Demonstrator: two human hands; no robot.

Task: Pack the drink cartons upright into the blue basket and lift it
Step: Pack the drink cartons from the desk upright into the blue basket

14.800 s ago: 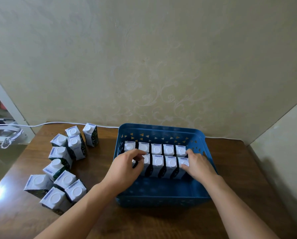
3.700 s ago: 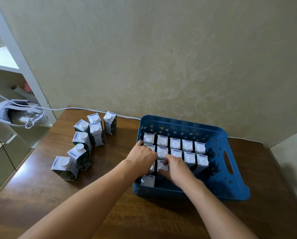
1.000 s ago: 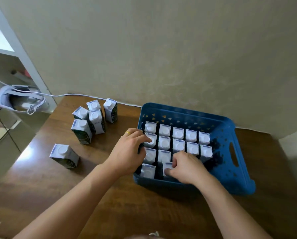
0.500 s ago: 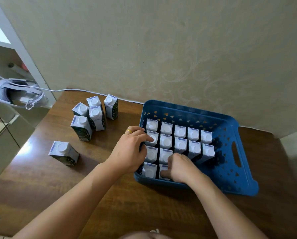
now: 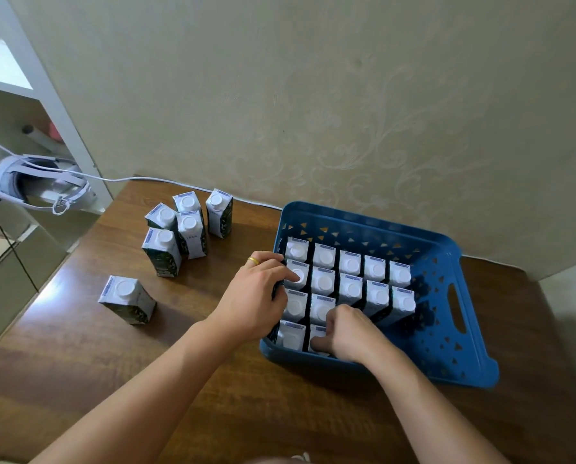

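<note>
The blue basket (image 5: 444, 333) stands on the right of the wooden table. Several white-topped drink cartons (image 5: 350, 279) stand upright in rows inside it, filling its left part. My left hand (image 5: 253, 296) lies over the basket's left rim with its fingertips on a left-column carton (image 5: 296, 274); its thumb is hidden. My right hand (image 5: 350, 333) is closed on a carton (image 5: 316, 336) in the near row, beside another carton (image 5: 290, 334) in the near left corner. Several loose cartons (image 5: 186, 229) stand left of the basket, and one (image 5: 126, 299) stands alone nearer me.
The table (image 5: 213, 396) backs onto a patterned wall. A white cable (image 5: 119, 178) runs along the table's far edge to a white headset (image 5: 35, 185) on a shelf unit at the left. The basket's right part holds no cartons.
Over the earlier frames, many cartons went from the table into the basket. In the last second both hands stayed at the near left corner, with my right hand settling lower on the near-row carton.
</note>
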